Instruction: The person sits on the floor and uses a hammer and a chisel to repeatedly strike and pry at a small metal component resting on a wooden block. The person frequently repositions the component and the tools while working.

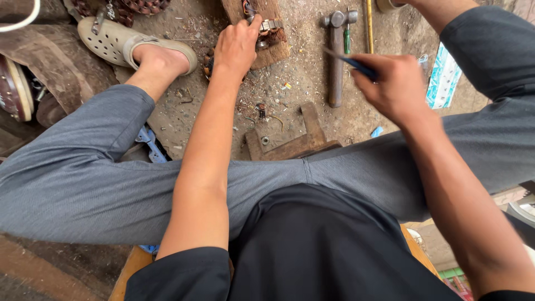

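My left hand (237,47) presses the metal part (266,27) steady on the wooden block (273,53) | right hand (393,83) fisted around blue-handled tool (356,64), raised clear.

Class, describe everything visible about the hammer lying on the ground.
The hammer lies flat on the dirty, debris-strewn ground, its head pointing away from the person. It has a grey metal head with rounded ends and a thick, worn brown handle, seemingly wood. No hand touches it. It sits between a wooden block under the left hand and the right hand, which holds a blue-handled tool. A thin green-handled tool lies alongside it.
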`<state>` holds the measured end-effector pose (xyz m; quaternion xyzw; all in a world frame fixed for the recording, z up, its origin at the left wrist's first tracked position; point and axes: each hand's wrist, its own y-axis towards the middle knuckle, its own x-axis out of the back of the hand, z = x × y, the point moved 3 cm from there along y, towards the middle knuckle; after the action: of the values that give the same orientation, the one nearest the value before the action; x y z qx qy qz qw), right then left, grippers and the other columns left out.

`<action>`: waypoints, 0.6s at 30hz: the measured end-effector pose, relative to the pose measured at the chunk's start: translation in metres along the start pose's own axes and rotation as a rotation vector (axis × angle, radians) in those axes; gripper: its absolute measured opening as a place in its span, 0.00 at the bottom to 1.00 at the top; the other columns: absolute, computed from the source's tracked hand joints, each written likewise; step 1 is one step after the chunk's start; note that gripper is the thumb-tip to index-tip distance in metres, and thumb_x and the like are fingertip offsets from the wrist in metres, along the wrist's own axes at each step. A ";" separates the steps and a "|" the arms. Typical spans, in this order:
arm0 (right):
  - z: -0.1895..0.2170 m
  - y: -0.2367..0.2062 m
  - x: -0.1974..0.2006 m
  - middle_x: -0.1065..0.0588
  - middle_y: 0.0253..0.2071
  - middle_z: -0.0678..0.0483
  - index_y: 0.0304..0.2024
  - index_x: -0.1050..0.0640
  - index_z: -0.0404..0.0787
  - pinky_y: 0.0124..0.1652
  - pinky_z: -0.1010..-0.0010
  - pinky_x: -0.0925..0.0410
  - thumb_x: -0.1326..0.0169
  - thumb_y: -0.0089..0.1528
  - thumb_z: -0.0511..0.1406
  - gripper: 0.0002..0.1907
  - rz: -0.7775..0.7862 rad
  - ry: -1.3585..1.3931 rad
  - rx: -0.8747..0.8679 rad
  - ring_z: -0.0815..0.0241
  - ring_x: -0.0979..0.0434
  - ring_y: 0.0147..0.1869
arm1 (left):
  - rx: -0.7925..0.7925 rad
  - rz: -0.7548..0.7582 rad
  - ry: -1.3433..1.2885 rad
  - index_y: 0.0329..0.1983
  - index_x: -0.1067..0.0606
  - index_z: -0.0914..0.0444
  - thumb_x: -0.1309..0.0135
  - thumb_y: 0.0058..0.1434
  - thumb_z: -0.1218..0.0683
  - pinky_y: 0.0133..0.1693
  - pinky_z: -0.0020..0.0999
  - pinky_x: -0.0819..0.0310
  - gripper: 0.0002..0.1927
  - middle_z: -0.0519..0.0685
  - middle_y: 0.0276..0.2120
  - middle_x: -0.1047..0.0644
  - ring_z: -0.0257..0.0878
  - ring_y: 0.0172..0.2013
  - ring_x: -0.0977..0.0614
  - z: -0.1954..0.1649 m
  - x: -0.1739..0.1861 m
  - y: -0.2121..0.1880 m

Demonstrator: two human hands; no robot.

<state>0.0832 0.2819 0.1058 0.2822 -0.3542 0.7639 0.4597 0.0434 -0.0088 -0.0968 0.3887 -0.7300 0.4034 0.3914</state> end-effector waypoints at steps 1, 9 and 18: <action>0.004 0.007 -0.010 0.19 0.40 0.43 0.53 0.17 0.36 0.40 0.62 0.25 0.40 0.67 0.32 0.12 -0.007 0.020 0.057 0.50 0.17 0.38 | 0.004 0.018 -0.013 0.62 0.28 0.67 0.44 0.54 0.70 0.39 0.46 0.17 0.30 0.65 0.39 0.20 0.59 0.37 0.15 0.000 0.000 0.001; 0.016 0.050 -0.105 0.21 0.57 0.43 0.57 0.19 0.36 0.36 0.64 0.23 0.41 0.67 0.29 0.15 -0.181 -0.123 0.290 0.47 0.17 0.37 | -0.041 -0.277 -0.194 0.57 0.22 0.61 0.46 0.48 0.73 0.46 0.47 0.19 0.32 0.61 0.52 0.20 0.59 0.43 0.16 0.003 0.008 -0.001; -0.006 0.039 -0.164 0.31 0.68 0.41 0.68 0.31 0.36 0.33 0.61 0.24 0.48 0.67 0.33 0.26 0.042 -0.262 0.219 0.48 0.18 0.32 | 0.114 -0.178 -0.273 0.57 0.23 0.61 0.47 0.52 0.73 0.48 0.51 0.22 0.29 0.59 0.47 0.18 0.59 0.47 0.17 -0.009 0.024 -0.010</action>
<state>0.1157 0.1914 -0.0326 0.4205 -0.3315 0.7640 0.3600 0.0453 -0.0100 -0.0695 0.5245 -0.7149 0.3516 0.3003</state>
